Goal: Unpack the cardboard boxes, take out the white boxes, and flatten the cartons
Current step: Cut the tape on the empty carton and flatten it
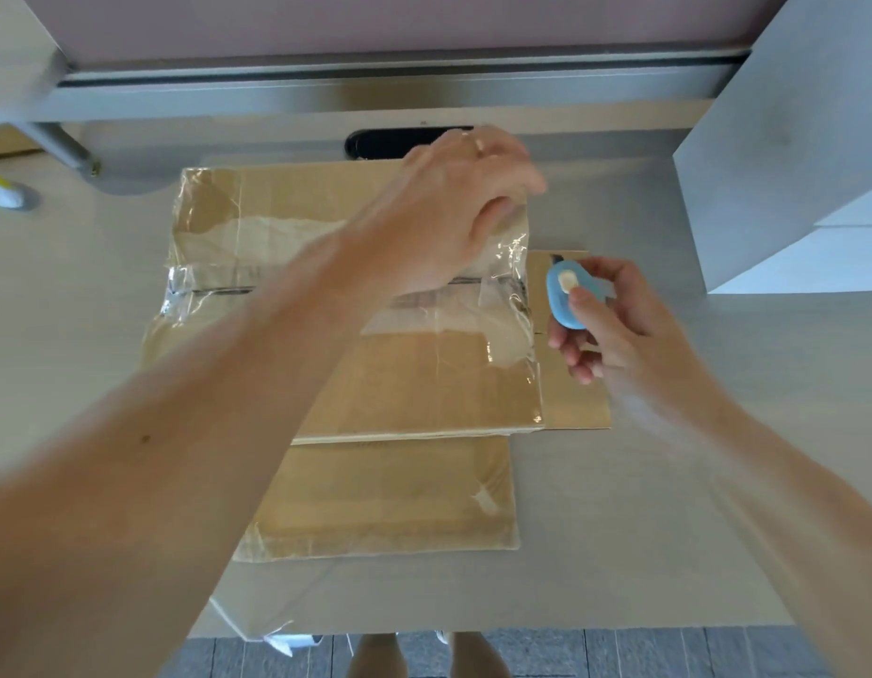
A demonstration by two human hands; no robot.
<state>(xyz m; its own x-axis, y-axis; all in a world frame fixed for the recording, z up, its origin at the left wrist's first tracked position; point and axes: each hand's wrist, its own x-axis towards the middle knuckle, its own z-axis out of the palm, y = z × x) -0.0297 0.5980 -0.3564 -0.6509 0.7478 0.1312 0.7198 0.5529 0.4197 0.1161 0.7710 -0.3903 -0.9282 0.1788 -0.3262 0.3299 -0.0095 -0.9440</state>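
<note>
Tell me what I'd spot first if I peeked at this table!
The little blue cutter pops out first, pinched in the right hand just right of the cardboard. Next, the left hand stretches across the brown carton in the middle of the table, over its far right corner, and the carton shines with crinkled clear tape. Tall white boxes stand at the far right.
</note>
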